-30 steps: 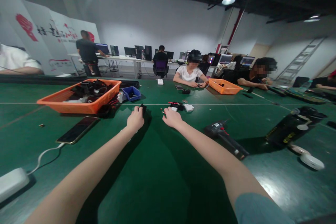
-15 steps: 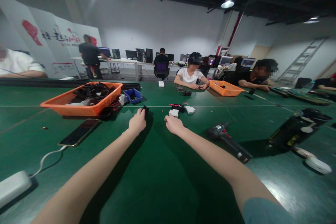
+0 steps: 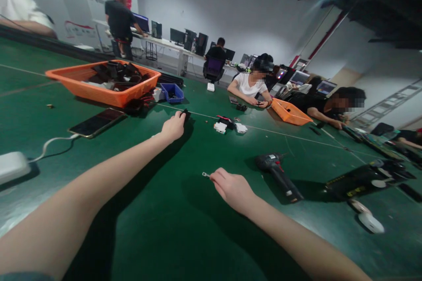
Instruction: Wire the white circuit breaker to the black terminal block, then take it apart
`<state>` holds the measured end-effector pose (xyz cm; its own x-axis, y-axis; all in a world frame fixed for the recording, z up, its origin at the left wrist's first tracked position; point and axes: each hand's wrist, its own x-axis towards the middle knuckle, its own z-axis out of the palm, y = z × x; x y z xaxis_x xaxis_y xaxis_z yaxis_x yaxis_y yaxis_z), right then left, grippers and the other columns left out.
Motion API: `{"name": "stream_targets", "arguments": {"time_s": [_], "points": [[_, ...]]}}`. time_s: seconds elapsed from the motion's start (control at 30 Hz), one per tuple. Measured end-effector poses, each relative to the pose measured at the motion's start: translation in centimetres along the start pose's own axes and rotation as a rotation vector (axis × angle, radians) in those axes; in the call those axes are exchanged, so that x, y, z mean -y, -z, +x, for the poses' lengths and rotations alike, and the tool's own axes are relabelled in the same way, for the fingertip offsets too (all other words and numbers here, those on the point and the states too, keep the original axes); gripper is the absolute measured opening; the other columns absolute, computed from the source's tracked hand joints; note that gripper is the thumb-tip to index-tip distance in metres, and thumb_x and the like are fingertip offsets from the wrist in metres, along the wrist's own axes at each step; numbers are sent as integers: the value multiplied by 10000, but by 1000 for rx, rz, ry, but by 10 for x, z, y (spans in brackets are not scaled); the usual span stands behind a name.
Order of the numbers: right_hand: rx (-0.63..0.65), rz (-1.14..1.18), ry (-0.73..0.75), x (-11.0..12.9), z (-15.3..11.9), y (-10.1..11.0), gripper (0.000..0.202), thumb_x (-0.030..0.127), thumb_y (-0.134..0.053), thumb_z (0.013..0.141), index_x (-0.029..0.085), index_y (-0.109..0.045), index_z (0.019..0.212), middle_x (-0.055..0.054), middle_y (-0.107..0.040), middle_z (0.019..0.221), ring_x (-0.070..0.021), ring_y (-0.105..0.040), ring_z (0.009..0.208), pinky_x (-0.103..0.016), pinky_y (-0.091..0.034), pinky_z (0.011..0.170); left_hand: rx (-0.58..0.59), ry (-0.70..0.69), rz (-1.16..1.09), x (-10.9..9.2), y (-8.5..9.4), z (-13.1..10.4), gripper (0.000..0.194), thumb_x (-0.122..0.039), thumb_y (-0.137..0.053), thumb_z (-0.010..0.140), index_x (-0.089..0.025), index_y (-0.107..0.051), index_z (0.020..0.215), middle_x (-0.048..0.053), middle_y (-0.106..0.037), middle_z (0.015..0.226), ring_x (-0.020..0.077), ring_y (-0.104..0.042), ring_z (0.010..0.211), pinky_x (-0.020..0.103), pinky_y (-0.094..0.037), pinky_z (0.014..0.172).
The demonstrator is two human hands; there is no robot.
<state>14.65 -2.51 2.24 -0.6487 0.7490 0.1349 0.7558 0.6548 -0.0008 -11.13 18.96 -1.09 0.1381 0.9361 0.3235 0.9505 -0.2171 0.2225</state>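
My left hand (image 3: pixel 173 127) is closed on a small black part (image 3: pixel 186 114) over the green table (image 3: pixel 158 228), to the right of and below the blue bin. Nearer to me, my right hand (image 3: pixel 231 188) pinches a small metal piece (image 3: pixel 205 174) with a hole at its end, which sticks out to the left of the fingertips. Beyond the right hand lie two white blocks (image 3: pixel 220 127) (image 3: pixel 241 128) with a black and red item (image 3: pixel 226 120) beside them. A black power drill (image 3: pixel 279 176) rests to the right of that hand.
An orange basket (image 3: pixel 108 92) of black parts and a blue bin (image 3: pixel 172 93) stand at the left. A phone (image 3: pixel 98 123) on a white cable lies nearer. At the right are a black cylindrical object (image 3: pixel 359 182) and another orange basket (image 3: pixel 290 112). People sit across the table.
My right hand has drawn back from the white blocks toward me, and the metal piece now shows in its fingers. My left hand keeps the black part. The view has tilted and shifted.
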Motion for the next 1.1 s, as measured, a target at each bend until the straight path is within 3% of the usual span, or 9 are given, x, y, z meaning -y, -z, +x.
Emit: {"name": "stream_targets", "arguments": {"time_s": [0.17,0.3,0.5,0.6,0.73,0.9,1.1], "points": [[-190,105,-54,-6,-3,-21,197,290,-484,979,191,-550,1136,-85,-614,1139,-145,-635,759,-246,-464,567,-6,-5,6,1,-1,1,566,-151,-426,882,-222,-373,1441,149,-384,1460,274,-580,1148,389,-529,904],[-334,102,-89,-37,16,-26,224,334,-488,969,188,-559,1124,-112,-588,1159,-197,-637,871,-295,-512,689,6,-22,14,1,-3,3,557,-149,-392,892,-213,-370,1445,151,-378,1465,284,-591,1121,414,-538,878],[-357,122,-220,-106,78,-36,237,328,-416,995,180,-577,1087,-123,-578,1185,-208,-617,937,-339,-513,845,13,-26,30,1,-1,2,572,-152,-414,883,-214,-361,1449,153,-368,1465,288,-585,1125,414,-537,878],[-374,115,-271,-137,108,-43,293,305,-426,978,132,-571,1165,-168,-570,1256,-276,-553,1132,-418,-449,980,12,-26,56,1,-1,1,578,-159,-423,879,-219,-358,1450,151,-370,1459,289,-588,1118,408,-539,874],[-317,130,-322,-163,124,-57,400,313,-470,948,122,-545,1291,-175,-526,1400,-322,-464,1268,-487,-385,1041,26,-27,87,1,-1,1,587,-188,-432,886,-208,-335,1464,157,-359,1461,294,-594,1109,412,-539,881],[-237,127,-360,-161,110,-66,461,337,-464,952,136,-512,1365,-163,-518,1436,-336,-420,1308,-518,-339,1062,56,-32,73,0,-1,2,645,-188,-482,856,-201,-305,1477,161,-323,1486,311,-567,1157,422,-538,904],[-233,86,-332,-130,79,-52,409,304,-463,951,162,-543,1326,-150,-568,1359,-311,-435,1261,-473,-349,1033,50,-35,35,-1,1,2,638,-135,-478,842,-199,-340,1462,157,-340,1498,309,-573,1178,422,-526,950]]}}
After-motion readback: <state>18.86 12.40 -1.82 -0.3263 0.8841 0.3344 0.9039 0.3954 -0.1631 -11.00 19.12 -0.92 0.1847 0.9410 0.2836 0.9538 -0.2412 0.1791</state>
